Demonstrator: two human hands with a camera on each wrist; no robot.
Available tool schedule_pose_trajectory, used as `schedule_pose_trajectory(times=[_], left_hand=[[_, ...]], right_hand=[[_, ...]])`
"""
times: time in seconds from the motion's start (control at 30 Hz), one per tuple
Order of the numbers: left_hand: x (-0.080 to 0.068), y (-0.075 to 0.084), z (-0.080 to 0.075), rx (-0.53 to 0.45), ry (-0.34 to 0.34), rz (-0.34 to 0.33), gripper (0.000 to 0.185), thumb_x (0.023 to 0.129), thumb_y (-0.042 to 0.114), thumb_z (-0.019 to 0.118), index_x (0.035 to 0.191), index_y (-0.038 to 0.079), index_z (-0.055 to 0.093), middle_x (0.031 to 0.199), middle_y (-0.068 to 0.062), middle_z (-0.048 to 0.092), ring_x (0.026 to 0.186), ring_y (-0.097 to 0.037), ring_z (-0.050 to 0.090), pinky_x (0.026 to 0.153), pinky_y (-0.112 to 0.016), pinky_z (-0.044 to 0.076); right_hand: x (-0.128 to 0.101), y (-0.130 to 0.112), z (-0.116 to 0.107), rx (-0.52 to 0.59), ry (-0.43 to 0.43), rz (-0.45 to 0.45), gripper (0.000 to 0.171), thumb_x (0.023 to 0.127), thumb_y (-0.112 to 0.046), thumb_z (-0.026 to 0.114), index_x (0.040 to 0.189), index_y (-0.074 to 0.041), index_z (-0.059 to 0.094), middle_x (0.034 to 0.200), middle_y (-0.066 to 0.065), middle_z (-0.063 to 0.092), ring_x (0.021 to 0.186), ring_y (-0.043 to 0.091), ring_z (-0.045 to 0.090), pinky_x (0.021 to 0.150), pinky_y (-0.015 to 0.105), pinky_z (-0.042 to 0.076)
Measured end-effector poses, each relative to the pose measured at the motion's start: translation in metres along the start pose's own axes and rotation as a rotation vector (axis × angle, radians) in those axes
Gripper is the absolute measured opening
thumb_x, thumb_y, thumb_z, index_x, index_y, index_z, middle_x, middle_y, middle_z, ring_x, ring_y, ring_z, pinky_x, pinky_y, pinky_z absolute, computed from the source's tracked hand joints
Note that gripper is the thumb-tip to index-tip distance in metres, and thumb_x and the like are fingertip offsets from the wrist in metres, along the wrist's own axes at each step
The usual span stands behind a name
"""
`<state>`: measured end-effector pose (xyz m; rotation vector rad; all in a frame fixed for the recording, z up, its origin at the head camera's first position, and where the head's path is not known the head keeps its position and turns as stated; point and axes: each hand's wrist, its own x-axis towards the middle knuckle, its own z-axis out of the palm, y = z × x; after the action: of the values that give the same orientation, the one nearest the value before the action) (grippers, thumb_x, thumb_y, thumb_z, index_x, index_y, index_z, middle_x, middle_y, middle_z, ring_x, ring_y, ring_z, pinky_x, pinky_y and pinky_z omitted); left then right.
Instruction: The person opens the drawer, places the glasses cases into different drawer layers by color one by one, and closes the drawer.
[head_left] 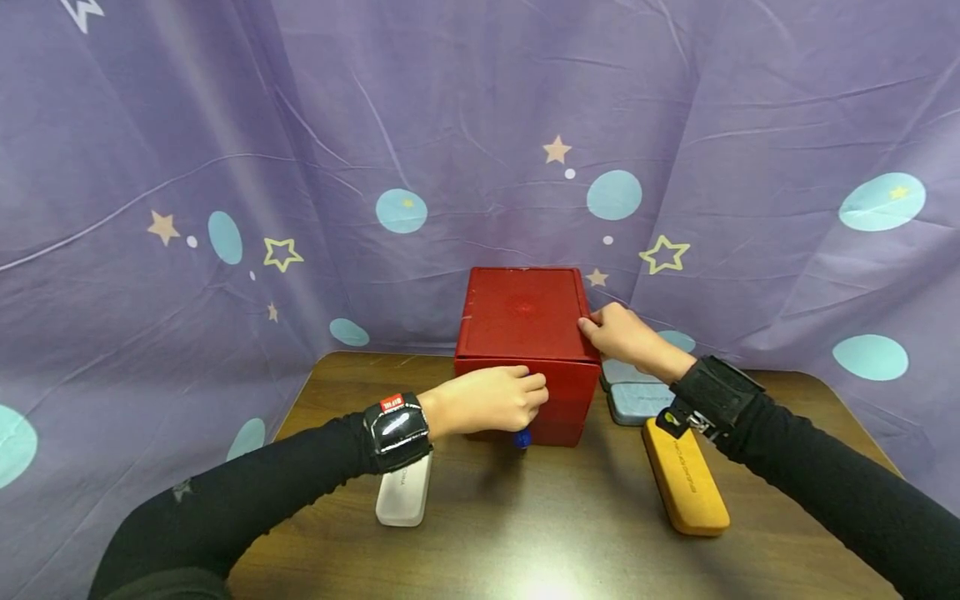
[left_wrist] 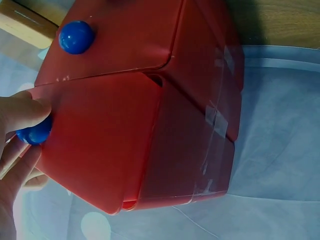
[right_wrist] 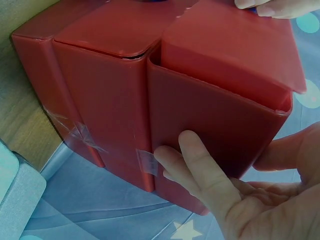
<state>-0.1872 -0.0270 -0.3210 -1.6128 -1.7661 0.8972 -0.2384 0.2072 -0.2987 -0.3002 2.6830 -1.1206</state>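
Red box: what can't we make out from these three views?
- Contents of the red box: hidden in every view; its drawers are pushed in or barely open.
- Upper blue knob: head view, covered by the left hand; left wrist view, half covered by fingers.
- Grey cases: head view, partly behind the right hand.
- Orange case lettering: too small.

head: above, facing forward-down | wrists: close, opposite sides, perhaps tilted | shared: red box (head_left: 521, 350)

Black long sleeves cover both arms, with a glossy black, red-tagged wrist band (head_left: 396, 432) left and a matte black strap (head_left: 711, 396) right
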Motion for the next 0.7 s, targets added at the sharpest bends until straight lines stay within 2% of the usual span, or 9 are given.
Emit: schedule_pose_trajectory(times=[0.23, 0.7], left_hand=[[0.002, -0.001, 0.007, -0.025, -0.007, -0.001, 0.022, 0.1, 0.022, 0.058, 0.095, 0.029, 0.079, 0.099, 0.01, 0.067, 0.096, -0.01, 0.058, 0.084, -0.022, 0.05], [0.001, -0.004, 0.015, -0.006, 0.049, -0.009, 0.023, 0.099, 0.023, 0.057, 0.09, 0.029, 0.077, 0.099, 0.009, 0.067, 0.097, -0.011, 0.059, 0.083, -0.023, 0.049]], right_hand=[[0.0, 0.0, 0.0, -0.004, -0.005, -0.001, 0.042, 0.109, -0.019, 0.043, 0.115, 0.016, 0.065, 0.096, 0.023, 0.075, 0.078, 0.017, 0.074, 0.072, 0.035, 0.063], [0.0, 0.001, -0.001, -0.008, -0.001, -0.013, 0.042, 0.11, -0.02, 0.042, 0.11, 0.014, 0.068, 0.093, 0.022, 0.074, 0.078, 0.017, 0.073, 0.072, 0.034, 0.063]])
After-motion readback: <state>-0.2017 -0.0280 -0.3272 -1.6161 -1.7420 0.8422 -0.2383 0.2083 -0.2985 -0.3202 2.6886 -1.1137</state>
